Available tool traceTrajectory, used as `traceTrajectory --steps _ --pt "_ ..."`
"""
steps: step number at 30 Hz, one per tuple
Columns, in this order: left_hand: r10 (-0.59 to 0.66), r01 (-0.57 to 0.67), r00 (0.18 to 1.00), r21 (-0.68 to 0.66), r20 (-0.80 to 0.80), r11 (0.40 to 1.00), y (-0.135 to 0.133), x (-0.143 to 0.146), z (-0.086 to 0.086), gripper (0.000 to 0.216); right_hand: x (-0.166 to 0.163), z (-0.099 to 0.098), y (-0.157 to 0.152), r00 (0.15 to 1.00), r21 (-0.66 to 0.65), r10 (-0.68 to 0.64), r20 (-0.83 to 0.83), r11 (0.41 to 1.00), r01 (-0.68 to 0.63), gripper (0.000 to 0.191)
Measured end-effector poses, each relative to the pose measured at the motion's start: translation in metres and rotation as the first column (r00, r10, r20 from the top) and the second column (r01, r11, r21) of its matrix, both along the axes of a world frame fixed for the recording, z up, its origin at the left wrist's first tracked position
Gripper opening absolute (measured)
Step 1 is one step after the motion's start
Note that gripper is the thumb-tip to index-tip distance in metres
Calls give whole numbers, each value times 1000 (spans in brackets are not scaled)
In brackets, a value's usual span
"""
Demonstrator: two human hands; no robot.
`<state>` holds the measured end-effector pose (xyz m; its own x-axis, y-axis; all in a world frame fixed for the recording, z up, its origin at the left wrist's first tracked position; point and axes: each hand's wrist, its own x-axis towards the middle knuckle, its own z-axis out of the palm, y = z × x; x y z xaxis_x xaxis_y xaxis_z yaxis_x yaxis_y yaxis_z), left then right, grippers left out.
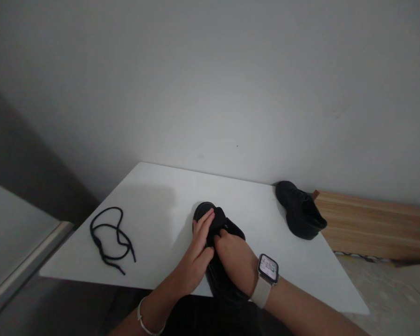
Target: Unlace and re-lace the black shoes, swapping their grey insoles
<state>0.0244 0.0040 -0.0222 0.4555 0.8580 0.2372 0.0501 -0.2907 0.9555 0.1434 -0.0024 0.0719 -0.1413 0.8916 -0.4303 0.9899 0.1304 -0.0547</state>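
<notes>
A black shoe (220, 281) lies near the front edge of the white table, its toe pointing away from me. My left hand (195, 262) grips its left side, fingers laid along the toe end and thumb toward the middle. My right hand (235, 259) is closed at the shoe's opening, with its fingertips partly hidden among the black upper. What exactly those fingertips pinch is too dark to make out. No lace is visible on this shoe. To the left, a loose black shoelace (118, 232) lies in loops on the tabletop.
Another black shoe (299, 211) stands at the right edge of the white table (154, 196). Behind the table rises a grey wall (210, 93). A wooden panel (371, 224) is at the right, and a pale ledge (28, 261) at the left.
</notes>
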Motion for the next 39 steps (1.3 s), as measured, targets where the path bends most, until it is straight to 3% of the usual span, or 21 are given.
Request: traceTrajectory --steps 9,19,24,30,35,39 --pt "15 -15 1000 3 14 1000 -1 0 -1 78 14 -6 5 991 6 72 -115 997 -72 35" --pt "-16 15 999 -18 -40 1000 -1 -3 8 74 62 28 -20 910 -44 120 -397 988 -149 52" --pt "10 -11 997 -13 -71 1000 0 1 6 74 64 22 -36 909 -121 331 -253 922 -369 35" --pt "19 -20 997 -17 -70 1000 0 2 3 75 59 8 -30 848 -56 487 -210 860 -508 26" --pt "15 -15 998 -1 -68 1000 1 2 5 75 57 -4 -23 817 -14 547 -182 829 -559 25" --pt "6 -5 999 22 -44 1000 4 2 1 73 54 -10 -24 829 5 509 -230 853 -523 23"
